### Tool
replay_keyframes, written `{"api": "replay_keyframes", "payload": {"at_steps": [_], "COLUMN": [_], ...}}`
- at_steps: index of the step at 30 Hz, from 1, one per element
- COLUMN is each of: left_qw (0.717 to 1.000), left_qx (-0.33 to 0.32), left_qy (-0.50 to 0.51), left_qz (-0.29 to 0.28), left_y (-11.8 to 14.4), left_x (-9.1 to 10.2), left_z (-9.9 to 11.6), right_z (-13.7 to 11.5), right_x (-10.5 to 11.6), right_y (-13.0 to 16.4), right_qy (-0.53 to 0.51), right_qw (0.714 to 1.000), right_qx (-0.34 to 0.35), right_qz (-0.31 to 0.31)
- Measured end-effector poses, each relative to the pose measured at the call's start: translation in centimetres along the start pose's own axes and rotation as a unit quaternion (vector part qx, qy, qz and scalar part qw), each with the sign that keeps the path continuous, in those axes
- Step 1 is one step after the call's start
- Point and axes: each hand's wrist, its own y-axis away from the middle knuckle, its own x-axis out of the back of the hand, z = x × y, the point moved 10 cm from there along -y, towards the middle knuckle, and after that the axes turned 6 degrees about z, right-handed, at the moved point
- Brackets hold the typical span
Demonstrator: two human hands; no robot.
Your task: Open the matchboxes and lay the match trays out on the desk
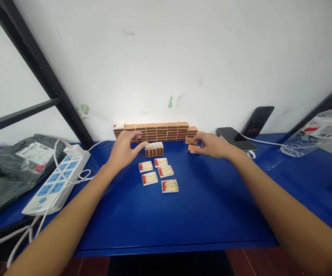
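My left hand (126, 148) is open, thumb and fingers apart, beside a short row of upright matchboxes (154, 150) with white tops and brown sides. My right hand (210, 145) has its thumb and fingers closed around an orange-topped matchbox (194, 148) on the blue table. Just behind that one, another orange matchbox (188, 141) is partly covered by the fingers. Several white trays of red-tipped matches (170, 186) lie in front of the upright row. Along the wall stands a long stack of matchboxes (166, 132), stepping down at its right end.
A match tray (119, 125) sits on the stack's left end. On the left are a power strip (58, 178) with white cables and a grey plastic bag (13, 165). A black phone-like device (236, 138), a leaning phone (259, 120) and a clear bag (312, 134) stand right.
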Motion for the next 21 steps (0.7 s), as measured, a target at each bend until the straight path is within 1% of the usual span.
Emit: {"api": "replay_keyframes", "payload": {"at_steps": [1,3,4,6,7,9,11,13,15,17,18,21], "left_qw": [0.997,0.985,0.980,0.974,0.974,0.980,0.987,0.992,0.994,0.994,0.994,0.994], "left_qx": [-0.058,-0.149,-0.180,-0.216,-0.218,-0.194,-0.156,-0.116,-0.073,-0.044,-0.041,-0.065], "left_qy": [-0.040,-0.075,-0.078,-0.069,-0.061,-0.039,-0.015,0.011,0.044,0.069,0.076,0.079], "left_qz": [0.013,0.029,0.030,0.021,0.014,-0.010,-0.034,-0.052,-0.067,-0.074,-0.072,-0.046], "left_y": [0.1,0.8,1.2,2.0,2.3,2.7,3.1,3.5,3.8,3.9,3.9,3.7], "left_x": [0.5,1.0,1.0,0.6,0.3,-0.6,-1.6,-2.3,-3.0,-3.3,-3.3,-2.7], "left_z": [1.9,5.1,6.4,8.3,8.7,9.0,8.7,8.2,7.7,7.5,7.6,8.1], "right_z": [0.9,1.6,1.6,0.8,-0.1,-2.3,-4.9,-7.3,-9.4,-10.8,-11.2,-11.5], "right_x": [-0.2,-0.9,-1.2,-1.4,-1.2,-0.7,-0.2,0.2,-0.1,-0.6,-0.9,-1.1], "right_y": [0.3,0.7,0.7,0.7,0.7,1.1,1.9,2.9,3.9,4.6,4.8,4.9], "right_qy": [0.029,0.069,0.077,0.063,0.040,-0.020,-0.066,-0.086,-0.102,-0.119,-0.125,-0.151], "right_qw": [1.000,0.998,0.997,0.998,0.998,0.997,0.991,0.985,0.977,0.972,0.970,0.967], "right_qx": [-0.008,-0.007,-0.001,0.018,0.033,0.072,0.114,0.151,0.186,0.202,0.205,0.199], "right_qz": [0.000,-0.010,-0.018,-0.024,-0.023,-0.020,-0.015,0.005,0.015,0.021,0.025,0.048]}}
